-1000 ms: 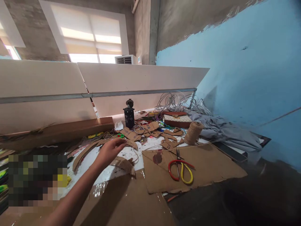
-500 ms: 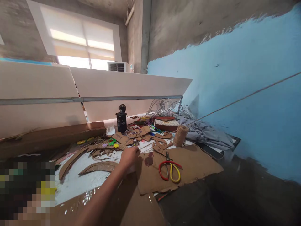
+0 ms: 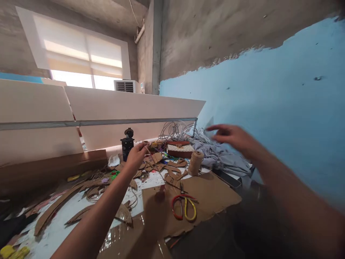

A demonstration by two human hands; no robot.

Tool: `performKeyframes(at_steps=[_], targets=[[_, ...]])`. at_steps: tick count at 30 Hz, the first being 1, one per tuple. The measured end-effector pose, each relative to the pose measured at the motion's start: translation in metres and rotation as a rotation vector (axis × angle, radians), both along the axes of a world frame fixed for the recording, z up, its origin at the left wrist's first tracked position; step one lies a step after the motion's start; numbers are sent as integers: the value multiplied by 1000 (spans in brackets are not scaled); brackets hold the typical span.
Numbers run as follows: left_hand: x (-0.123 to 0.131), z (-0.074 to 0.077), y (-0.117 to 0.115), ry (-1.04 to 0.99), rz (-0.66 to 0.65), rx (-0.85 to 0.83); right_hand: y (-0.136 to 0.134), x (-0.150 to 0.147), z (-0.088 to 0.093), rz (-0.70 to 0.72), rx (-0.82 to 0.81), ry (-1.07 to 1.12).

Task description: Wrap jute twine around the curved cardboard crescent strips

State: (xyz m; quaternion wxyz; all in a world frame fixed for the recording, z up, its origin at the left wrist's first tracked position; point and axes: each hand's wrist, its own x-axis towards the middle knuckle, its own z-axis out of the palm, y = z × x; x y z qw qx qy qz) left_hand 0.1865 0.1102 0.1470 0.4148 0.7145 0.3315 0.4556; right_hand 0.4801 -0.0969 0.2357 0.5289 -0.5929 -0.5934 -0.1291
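Note:
My left hand [image 3: 136, 155] is closed, with the end of a strand of jute twine [image 3: 155, 166] pinched in its fingertips. The strand hangs down to the right across the cardboard scraps. My right hand [image 3: 229, 138] is raised over the grey cloth, slightly blurred, its fingers apart and no twine seen in them. An upright spool of jute twine [image 3: 195, 163] stands between the hands. Scissors [image 3: 184, 207] with one red and one yellow handle lie on a flat cardboard sheet [image 3: 212, 194], below both hands.
Behind my left hand stands a black bottle [image 3: 127, 146] with its lid up. A white and brown handbag [image 3: 180, 149], a coil of grey wire [image 3: 176, 131] and a grey cloth [image 3: 223, 160] lie at the back. A phone [image 3: 227, 178] and curved cardboard strips [image 3: 58, 205] flank the sheet.
My right hand has come into view at the right. The twine stretched from the spool to the upper right is gone from there. My left hand has risen, and the view has shifted right.

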Motion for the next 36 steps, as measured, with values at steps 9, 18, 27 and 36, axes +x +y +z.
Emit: performKeyframes(at_steps=[9,18,27,36], targets=[[41,46,-50,-141,-288,-58,143,-17,-103,206,-683,-39],[61,51,-64,-274,-459,-115,152,54,-109,-111,-500,151],[63,49,-63,-286,-473,-147,96,108,-102,-471,-219,269],[-8,102,-66,-522,-181,74,111,78,-87,-195,-266,337]])
